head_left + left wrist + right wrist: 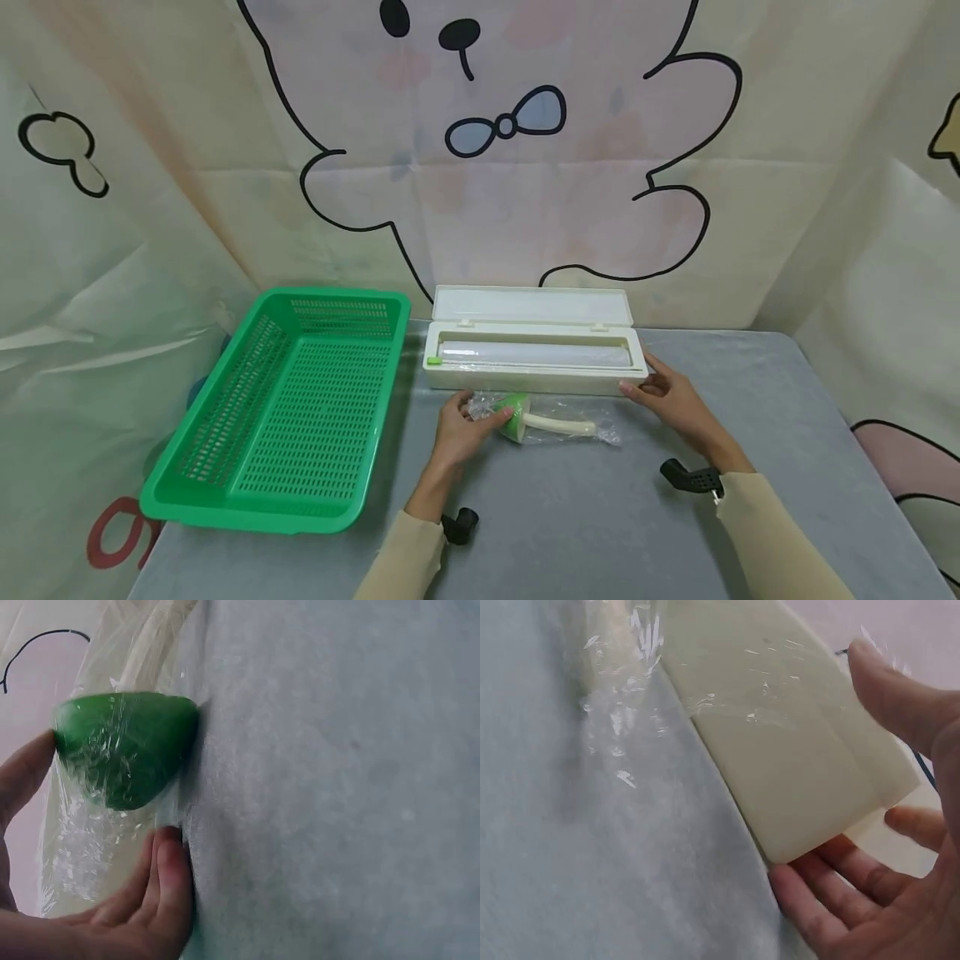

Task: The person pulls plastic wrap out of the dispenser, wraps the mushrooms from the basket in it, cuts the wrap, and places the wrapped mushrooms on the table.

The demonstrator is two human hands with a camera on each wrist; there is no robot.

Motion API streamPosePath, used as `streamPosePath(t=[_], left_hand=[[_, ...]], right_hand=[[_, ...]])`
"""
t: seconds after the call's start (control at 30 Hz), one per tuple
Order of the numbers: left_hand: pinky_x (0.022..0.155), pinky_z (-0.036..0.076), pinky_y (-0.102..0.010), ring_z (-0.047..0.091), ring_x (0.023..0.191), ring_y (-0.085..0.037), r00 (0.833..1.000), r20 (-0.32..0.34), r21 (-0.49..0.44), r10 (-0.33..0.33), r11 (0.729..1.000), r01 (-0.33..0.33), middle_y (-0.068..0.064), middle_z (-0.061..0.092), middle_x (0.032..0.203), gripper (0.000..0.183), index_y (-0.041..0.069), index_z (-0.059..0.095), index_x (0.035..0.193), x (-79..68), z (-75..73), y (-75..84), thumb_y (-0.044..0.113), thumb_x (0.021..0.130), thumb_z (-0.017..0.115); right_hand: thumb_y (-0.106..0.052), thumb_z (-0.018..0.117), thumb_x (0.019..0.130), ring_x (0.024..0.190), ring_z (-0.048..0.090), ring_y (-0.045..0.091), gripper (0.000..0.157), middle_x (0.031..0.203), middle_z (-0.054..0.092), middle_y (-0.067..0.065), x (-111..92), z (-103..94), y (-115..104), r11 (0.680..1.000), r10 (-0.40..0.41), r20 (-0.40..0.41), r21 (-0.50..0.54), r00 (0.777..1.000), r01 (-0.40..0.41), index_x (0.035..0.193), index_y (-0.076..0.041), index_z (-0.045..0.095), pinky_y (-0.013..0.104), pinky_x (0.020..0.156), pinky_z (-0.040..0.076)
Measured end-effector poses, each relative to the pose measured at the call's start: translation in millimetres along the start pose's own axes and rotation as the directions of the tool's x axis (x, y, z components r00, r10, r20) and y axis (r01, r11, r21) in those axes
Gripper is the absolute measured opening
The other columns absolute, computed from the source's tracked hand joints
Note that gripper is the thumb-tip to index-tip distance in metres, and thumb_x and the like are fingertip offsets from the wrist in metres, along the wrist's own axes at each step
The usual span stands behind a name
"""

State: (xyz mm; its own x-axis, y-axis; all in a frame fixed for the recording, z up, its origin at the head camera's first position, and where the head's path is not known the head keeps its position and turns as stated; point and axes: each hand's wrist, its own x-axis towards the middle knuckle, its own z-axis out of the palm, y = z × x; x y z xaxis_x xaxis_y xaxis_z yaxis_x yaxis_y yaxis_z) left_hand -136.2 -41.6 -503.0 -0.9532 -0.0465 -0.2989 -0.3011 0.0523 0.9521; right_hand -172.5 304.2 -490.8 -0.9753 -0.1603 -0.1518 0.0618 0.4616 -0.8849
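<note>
A toy mushroom point(558, 424) with a green cap and cream stem lies on the grey table, wrapped in clear film. My left hand point(461, 433) holds it at the cap end, its thumb on the cap. In the left wrist view, the green cap point(127, 746) shows through crinkled film, with fingertips low against the table. Behind it stands a white cling film dispenser point(525, 382), its lid raised and a roll inside. My right hand point(678, 408) grips the dispenser's right front corner. The right wrist view has fingers around the box end point(780, 787), film draped over its face.
A green perforated plastic basket point(360, 417) stands at the left of the table point(585, 525). Behind the dispenser hangs a cloth backdrop point(525, 217) with a cartoon drawing. Similar cloth covers both sides.
</note>
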Motion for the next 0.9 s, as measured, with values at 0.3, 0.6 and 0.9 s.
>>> streamPosePath(t=[0.3,0.6,0.9], left_hand=[[0.082,0.055,-0.03,0.064,0.101,-0.023,0.996,0.087,-0.113,-0.022,0.993,0.031,-0.024,0.059,0.124,0.07,-0.011,0.053,0.137,5.6,-4.7,-3.9,0.017,0.083,0.087],[0.077,0.056,-0.026,0.068,0.085,-0.013,0.976,0.215,-0.281,0.037,0.959,0.026,-0.009,0.071,0.1,0.041,-0.016,0.063,0.121,0.9,-17.6,-3.1,0.002,0.087,0.079],[0.084,0.055,-0.029,0.067,0.089,-0.012,0.956,0.286,-0.363,0.073,0.931,0.037,-0.006,0.072,0.102,0.035,-0.014,0.065,0.12,-4.7,-24.4,14.6,0.003,0.091,0.075]], right_hand=[[-0.031,0.06,0.104,0.112,0.059,0.014,0.083,0.139,0.045,0.033,-5,9.7,-11,0.988,0.06,-0.019,0.143,0.998,-0.057,0.161,0.0,0.008,0.027,0.092,0.053],[-0.041,0.054,0.105,0.091,0.065,0.01,0.061,0.116,0.062,0.021,-29,26.4,-20,0.991,0.101,-0.289,0.116,0.952,-0.069,0.138,0.009,0.044,0.023,0.078,0.055],[-0.005,0.037,0.111,0.104,0.069,0.019,0.033,0.124,0.067,0.007,-41,39.4,-12,0.736,-0.328,0.136,0.657,0.935,0.163,0.135,0.004,0.058,0.033,0.092,0.055]])
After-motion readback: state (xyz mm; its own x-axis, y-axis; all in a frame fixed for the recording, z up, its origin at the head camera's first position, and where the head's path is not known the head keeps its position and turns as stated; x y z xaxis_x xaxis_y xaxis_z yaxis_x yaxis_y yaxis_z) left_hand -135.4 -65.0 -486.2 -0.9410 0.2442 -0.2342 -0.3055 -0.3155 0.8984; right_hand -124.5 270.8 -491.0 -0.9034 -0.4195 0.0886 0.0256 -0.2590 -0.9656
